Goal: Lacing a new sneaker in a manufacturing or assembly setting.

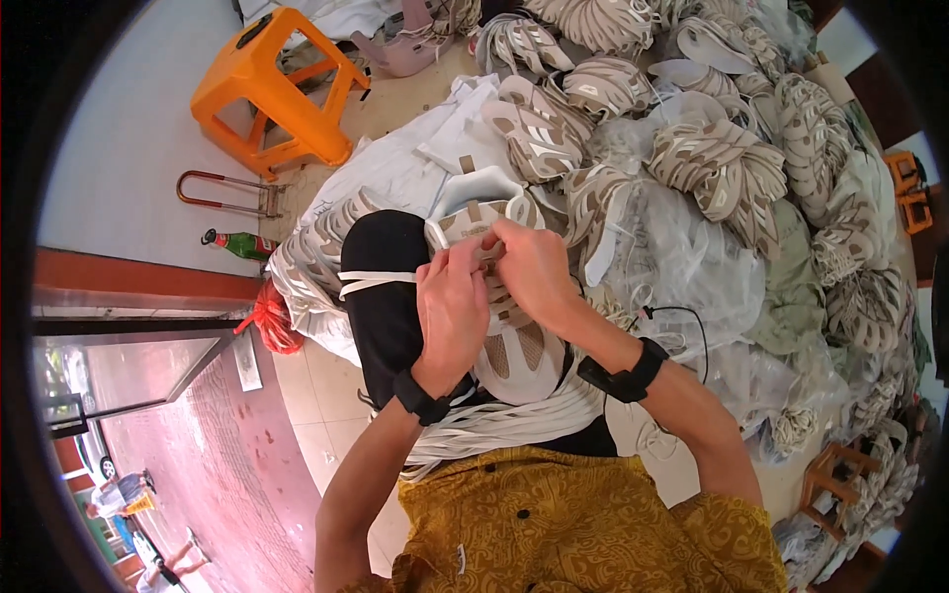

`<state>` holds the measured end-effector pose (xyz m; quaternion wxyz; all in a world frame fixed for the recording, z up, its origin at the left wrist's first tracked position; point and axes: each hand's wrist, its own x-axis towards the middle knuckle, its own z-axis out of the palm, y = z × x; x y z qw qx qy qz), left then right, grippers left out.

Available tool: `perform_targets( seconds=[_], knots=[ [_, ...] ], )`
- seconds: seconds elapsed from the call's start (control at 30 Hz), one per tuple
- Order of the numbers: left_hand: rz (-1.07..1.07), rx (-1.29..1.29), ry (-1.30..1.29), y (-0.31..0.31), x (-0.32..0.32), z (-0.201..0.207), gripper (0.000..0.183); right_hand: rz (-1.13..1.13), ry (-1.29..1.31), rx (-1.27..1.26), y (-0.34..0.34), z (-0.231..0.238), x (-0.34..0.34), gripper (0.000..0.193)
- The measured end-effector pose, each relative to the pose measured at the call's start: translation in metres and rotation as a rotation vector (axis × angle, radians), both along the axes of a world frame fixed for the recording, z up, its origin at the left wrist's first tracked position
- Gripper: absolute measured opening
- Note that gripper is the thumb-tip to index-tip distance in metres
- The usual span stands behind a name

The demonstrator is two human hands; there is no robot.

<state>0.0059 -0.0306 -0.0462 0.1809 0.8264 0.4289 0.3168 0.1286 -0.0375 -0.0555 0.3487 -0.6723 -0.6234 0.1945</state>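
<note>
The beige shoe sits in the middle, over the person's lap, with its toe at 6 o'clock and its foot hole at 12 o'clock. The left hand is on its 9 o'clock side and the right hand on its 2 o'clock side. Both are pinched narrow on the top front, by the lace holes (I can't tell if a lace is between the fingertips). My guess is that the step now is lacing the shoe. The next move seems to need a firm pinch on a lace end and a small, careful poke through a hole. Lots of white laces lie at 6 o'clock, just below the toe. A big shoe pile lies at 1 o'clock.
</note>
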Motion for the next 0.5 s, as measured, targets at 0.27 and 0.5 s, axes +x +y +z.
perform_targets(
  seconds=[0.27, 0.5],
  knots=[
    [-0.061, -0.092, 0.052, -0.001, -0.007, 0.008, 0.022, 0.258, -0.065, 0.101, 0.007, 0.006, 0.024, 0.021],
    [-0.114, -0.071, 0.141, -0.007, -0.014, 0.010, 0.024, 0.505, -0.341, 0.282, 0.016, 0.013, 0.018, 0.009]
  ],
)
